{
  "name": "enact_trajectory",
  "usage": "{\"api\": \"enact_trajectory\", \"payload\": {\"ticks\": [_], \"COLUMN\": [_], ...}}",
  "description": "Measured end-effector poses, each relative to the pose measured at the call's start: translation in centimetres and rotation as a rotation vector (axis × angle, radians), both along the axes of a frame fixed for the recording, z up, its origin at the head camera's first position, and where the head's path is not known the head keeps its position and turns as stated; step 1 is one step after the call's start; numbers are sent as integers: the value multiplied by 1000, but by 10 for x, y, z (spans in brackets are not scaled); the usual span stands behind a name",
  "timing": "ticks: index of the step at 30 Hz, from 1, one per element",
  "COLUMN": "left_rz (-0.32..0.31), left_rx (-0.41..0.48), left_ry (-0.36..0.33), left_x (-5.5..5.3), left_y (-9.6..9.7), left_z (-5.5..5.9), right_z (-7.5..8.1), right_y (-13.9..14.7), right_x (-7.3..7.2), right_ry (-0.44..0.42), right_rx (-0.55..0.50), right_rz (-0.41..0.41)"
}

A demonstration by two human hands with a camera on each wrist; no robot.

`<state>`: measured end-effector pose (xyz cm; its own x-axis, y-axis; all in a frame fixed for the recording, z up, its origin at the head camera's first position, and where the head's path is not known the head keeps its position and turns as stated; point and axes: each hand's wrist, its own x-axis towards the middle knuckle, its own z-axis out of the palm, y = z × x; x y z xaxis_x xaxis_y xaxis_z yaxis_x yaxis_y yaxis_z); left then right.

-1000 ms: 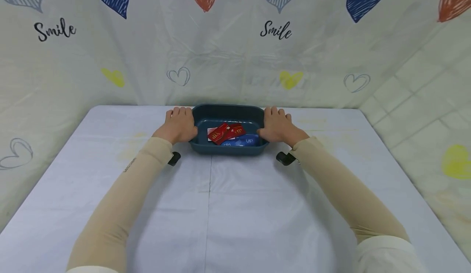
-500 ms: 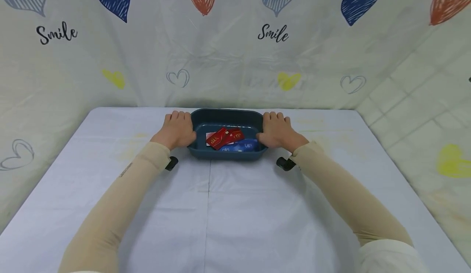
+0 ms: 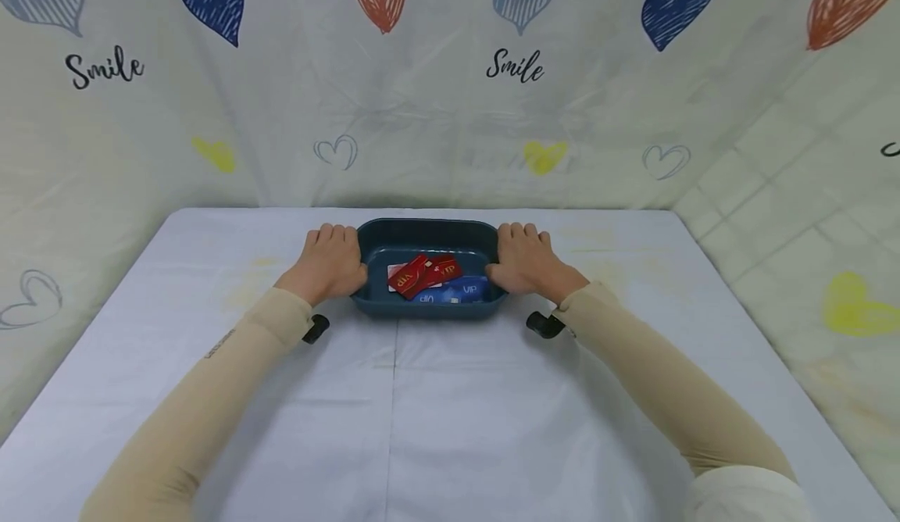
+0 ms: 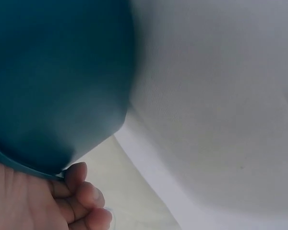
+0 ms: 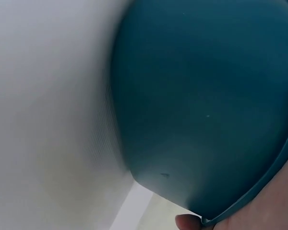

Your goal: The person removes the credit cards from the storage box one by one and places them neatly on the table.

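Note:
A dark teal, oblong tray (image 3: 427, 311) with rounded corners is near the far edge of the table. Inside it lie red VIP cards (image 3: 425, 275) and, partly beneath them, blue VIP cards (image 3: 457, 291). My left hand (image 3: 327, 262) grips the tray's left end, its curled fingertips showing under the rim in the left wrist view. On the opposite end, my right hand (image 3: 526, 260) holds the rim the same way; a fingertip (image 5: 188, 222) shows past the rim's corner in the right wrist view. Whether the tray touches the table I cannot tell.
A white cloth covers the table (image 3: 450, 420), with a crease down its middle. Behind it hangs a pale curtain (image 3: 429, 116) printed with hearts and "Smile". Dark wrist devices (image 3: 544, 324) sit below both sleeves.
The tray, gripped by both hands, has come slightly nearer to me and a little leftward in the head view. The cards stay inside it. The head view has shifted slightly too.

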<state>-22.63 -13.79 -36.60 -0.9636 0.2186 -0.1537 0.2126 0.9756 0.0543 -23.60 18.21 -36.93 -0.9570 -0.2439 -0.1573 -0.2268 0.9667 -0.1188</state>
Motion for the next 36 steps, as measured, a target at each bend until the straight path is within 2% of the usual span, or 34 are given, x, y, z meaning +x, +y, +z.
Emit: {"api": "enact_trajectory", "payload": {"ticks": [17,36], "left_rz": [-2,-24], "left_rx": [16,12], "left_ry": [3,51], "left_x": [20,41], "left_y": [-1,-2], "left_z": [0,-3], "right_z": [-2,-6], "right_y": [1,5], "right_x": [17,36], "right_ry": [8,14], "right_rx": [-17,-65], "right_rz": [13,28]}}
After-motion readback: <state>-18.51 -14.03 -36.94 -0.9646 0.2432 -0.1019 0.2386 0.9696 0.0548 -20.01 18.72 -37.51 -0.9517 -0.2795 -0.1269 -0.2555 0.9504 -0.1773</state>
